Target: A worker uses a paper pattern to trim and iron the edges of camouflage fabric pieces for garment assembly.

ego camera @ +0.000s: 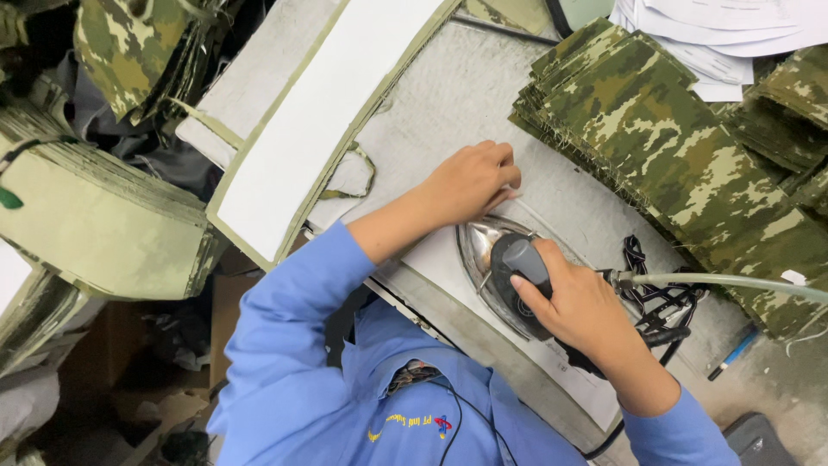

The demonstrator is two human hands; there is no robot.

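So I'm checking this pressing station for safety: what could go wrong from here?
1. The left hand presses the white strip right at the tip of the iron, so a forward push could burn the fingers.
2. The hose and black cord trail beside the right hand; they might snag and jerk the iron.
3. The camouflage stack lies close and could get scorched.

I see my own body in a light blue long-sleeved shirt [302, 371], both sleeves reaching the wrists. On the chest sits a small red and blue emblem [442, 425] beside curved yellow lettering, and a thin black cord [455, 414] crosses it.
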